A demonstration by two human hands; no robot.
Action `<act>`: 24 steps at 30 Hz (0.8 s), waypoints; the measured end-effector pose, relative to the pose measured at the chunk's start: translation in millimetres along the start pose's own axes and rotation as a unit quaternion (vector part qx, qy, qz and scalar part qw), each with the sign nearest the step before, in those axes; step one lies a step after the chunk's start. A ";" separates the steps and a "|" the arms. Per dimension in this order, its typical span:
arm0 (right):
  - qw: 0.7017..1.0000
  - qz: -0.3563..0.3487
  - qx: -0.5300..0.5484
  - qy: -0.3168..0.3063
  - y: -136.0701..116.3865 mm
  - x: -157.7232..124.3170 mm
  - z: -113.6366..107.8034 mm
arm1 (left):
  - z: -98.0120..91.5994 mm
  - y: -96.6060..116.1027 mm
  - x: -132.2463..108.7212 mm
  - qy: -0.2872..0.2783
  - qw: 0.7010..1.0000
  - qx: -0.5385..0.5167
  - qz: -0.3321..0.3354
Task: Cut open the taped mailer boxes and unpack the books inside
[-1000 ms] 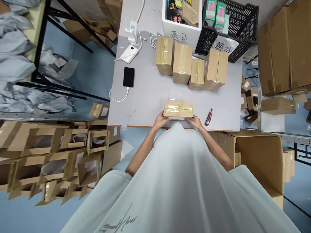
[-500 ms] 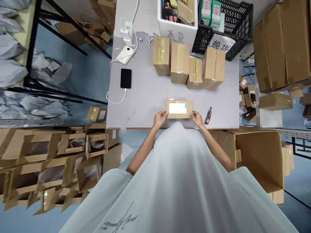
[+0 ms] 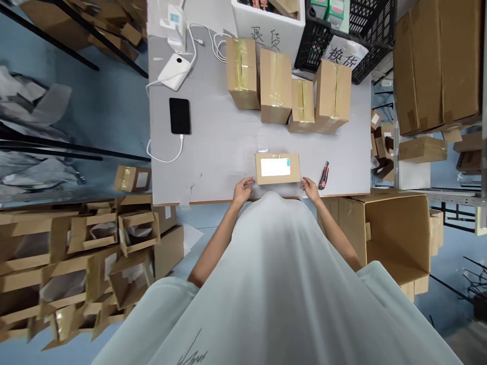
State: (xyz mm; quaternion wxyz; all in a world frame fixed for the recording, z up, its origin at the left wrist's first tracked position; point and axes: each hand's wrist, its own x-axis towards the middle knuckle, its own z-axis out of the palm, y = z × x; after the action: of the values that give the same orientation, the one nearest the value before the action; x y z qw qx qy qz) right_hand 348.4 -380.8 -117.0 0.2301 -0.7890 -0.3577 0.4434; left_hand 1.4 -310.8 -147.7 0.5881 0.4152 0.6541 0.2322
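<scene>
A small cardboard box lies in front of me near the table's front edge, its top bearing a white label. Just off its left end is my left hand, fingers apart and holding nothing. My right hand rests beside the opposite end, also open, with a small gap to the cardboard. Close to that hand, on its right, lies a red and black box cutter.
Several taped cartons stand behind the labelled box. Farther back are a white foam bin and a black plastic crate. A phone and a power bank lie left on the table. Open cartons are stacked lower left.
Both hands have let go of the small box and moved slightly outward from its ends. The whole view has shifted a little with my head.
</scene>
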 end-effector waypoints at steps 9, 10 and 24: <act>0.998 0.025 0.052 0.032 -12.0 -15.9 7.0 | -10.9 3.1 2.0 -0.062 0.997 0.033 0.013; 0.998 0.023 0.053 0.032 -12.9 -17.1 8.4 | -9.2 3.9 3.2 -0.065 0.997 0.033 0.016; 0.996 -0.053 -0.042 -0.063 -26.4 -20.7 10.8 | 22.3 25.0 -15.4 -0.027 0.999 0.032 0.019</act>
State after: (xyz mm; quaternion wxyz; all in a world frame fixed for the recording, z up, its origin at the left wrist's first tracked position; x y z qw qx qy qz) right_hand 322.4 -379.3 -93.4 0.1967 -0.7484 -0.4311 0.4641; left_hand 29.0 -313.8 -123.5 0.5876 0.4521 0.6369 0.2114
